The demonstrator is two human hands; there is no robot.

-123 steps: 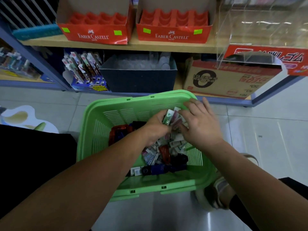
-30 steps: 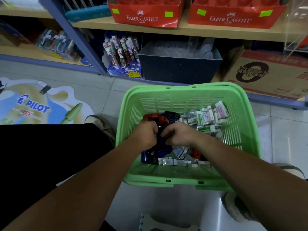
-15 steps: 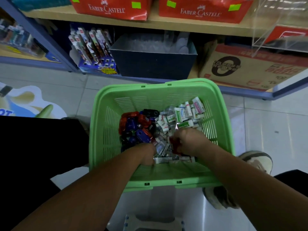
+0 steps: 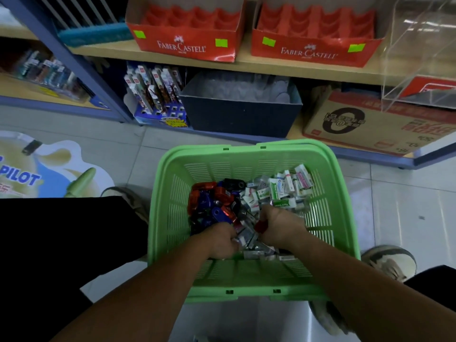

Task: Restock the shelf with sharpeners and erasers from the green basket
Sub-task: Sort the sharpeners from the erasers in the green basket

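The wooden shelf (image 4: 246, 66) carries two red display boxes (image 4: 187, 46), their moulded slots bare and facing the aisle, apparently awaiting stock. Below it on the floor sits the green basket (image 4: 345, 218), set near the shelf so both arms can reach in over its near rim. Inside, red, blue and black sharpeners (image 4: 212, 203) are heaped against the left wall, while wrapped erasers (image 4: 283, 188) are banked toward the far right corner. Loose wrapped pieces lie along the near wall, where both hands are buried. The right hand (image 4: 278, 228) is clenched round a red piece (image 4: 259, 225), likely a sharpener. The left hand (image 4: 219, 240) curls downward beside it, just short of the sharpener heap; what it grips, if anything, cannot be told.
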